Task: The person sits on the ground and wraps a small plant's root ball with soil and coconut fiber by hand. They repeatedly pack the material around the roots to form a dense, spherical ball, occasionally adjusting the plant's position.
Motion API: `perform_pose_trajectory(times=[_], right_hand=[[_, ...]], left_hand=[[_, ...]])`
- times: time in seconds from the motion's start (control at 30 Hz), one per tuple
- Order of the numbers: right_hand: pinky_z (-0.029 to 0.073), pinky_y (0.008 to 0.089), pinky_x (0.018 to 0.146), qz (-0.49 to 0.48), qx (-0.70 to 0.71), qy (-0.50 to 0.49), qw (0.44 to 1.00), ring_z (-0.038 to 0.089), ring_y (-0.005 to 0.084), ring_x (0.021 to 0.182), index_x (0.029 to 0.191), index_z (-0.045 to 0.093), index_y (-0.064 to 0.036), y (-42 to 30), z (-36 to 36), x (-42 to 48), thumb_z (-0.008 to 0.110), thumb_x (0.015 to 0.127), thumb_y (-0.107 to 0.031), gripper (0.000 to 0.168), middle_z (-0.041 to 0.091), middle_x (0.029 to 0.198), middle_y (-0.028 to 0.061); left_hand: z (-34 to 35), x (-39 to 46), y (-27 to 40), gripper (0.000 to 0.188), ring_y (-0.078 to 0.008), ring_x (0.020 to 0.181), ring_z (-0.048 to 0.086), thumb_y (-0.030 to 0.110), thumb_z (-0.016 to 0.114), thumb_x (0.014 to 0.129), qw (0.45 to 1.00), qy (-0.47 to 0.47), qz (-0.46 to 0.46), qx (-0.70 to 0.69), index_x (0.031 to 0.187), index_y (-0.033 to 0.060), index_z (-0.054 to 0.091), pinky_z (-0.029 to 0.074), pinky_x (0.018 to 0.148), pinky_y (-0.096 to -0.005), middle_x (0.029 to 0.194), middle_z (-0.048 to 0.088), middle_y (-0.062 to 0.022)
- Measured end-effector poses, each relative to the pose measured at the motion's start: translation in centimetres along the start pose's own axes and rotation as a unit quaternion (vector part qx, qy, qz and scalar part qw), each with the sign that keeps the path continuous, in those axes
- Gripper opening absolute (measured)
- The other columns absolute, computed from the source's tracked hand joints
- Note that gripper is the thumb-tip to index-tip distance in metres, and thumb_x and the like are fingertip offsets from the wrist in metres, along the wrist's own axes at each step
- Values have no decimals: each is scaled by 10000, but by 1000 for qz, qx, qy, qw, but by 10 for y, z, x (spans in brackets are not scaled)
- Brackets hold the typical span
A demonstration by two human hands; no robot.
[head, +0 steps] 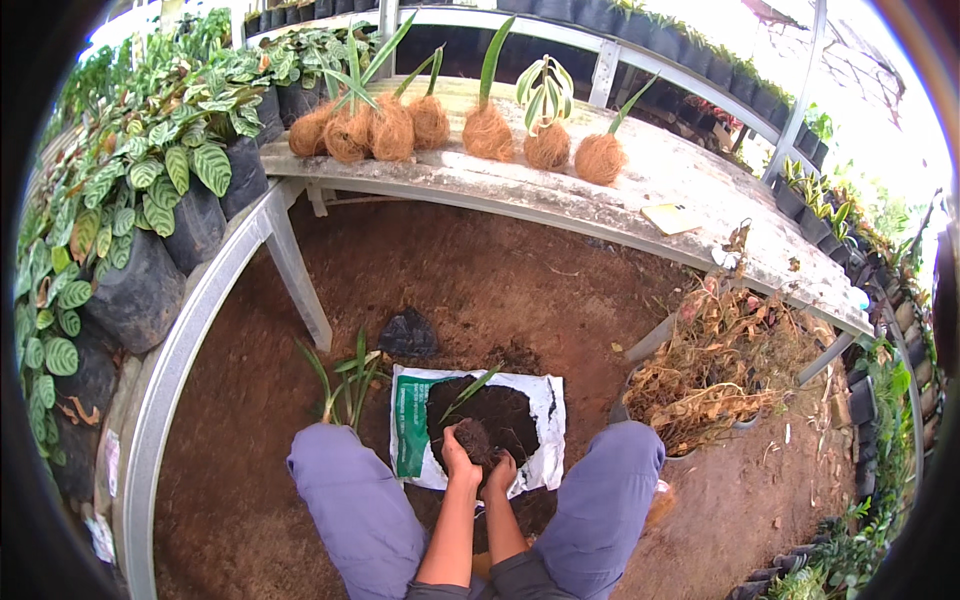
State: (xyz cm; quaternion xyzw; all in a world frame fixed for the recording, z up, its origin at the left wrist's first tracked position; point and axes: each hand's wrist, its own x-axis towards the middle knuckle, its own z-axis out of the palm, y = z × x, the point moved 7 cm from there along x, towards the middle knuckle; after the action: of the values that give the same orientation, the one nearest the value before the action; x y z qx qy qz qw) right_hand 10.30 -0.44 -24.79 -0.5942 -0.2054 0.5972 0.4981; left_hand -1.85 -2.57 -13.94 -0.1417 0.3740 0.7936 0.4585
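Note:
My left hand [459, 459] holds a dark root ball [472, 441] from its left side; one long green leaf [472, 391] rises from it. Close by on the right, my right hand [501, 474] is low at the soil with its fingers curled; whether it grips anything is unclear. Both hands are over a white and green plastic soil bag [553, 420], cut open on top, with dark potting soil [517, 409] inside. Long-leaved plants [351, 382] lie to the left, beside my knee. A crumpled black plastic bag [408, 332] lies beyond the soil bag.
Several fibre-wrapped plant balls [487, 133] line the bench [450, 176] ahead, with a yellowish flat item [671, 218] farther right. A tub of dried plants [697, 397] stands right. Potted leafy plants [142, 292] crowd the left behind a metal frame [187, 337].

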Motion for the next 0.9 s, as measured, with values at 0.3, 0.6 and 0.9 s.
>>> perform_pose_trajectory(times=[0.3,0.6,0.9], right_hand=[[121,535,1102,-162,-461,-101,867,151,463,1339,1336,379,-26,37,18,1,619,777,-289,662,273,1406,278],[148,601,1063,-173,-621,-108,757,13,525,1340,1470,34,-149,70,29,-23,625,760,-502,989,2,1488,258],[202,601,1051,-255,-655,-54,709,63,512,1344,1475,51,-176,72,41,-20,652,758,-389,960,-5,1485,269]], left_hand=[[9,-14,23,310,-226,802,615,345,435,903,1000,3,13,-24,954,84,595,505,737,-388,889,643,-66],[-12,-10,43,371,-226,855,613,379,399,915,999,25,32,-23,983,81,608,489,788,-379,934,652,-69],[-23,-15,66,372,-214,871,615,360,391,929,996,62,58,-23,989,68,614,490,801,-360,945,651,-63]])
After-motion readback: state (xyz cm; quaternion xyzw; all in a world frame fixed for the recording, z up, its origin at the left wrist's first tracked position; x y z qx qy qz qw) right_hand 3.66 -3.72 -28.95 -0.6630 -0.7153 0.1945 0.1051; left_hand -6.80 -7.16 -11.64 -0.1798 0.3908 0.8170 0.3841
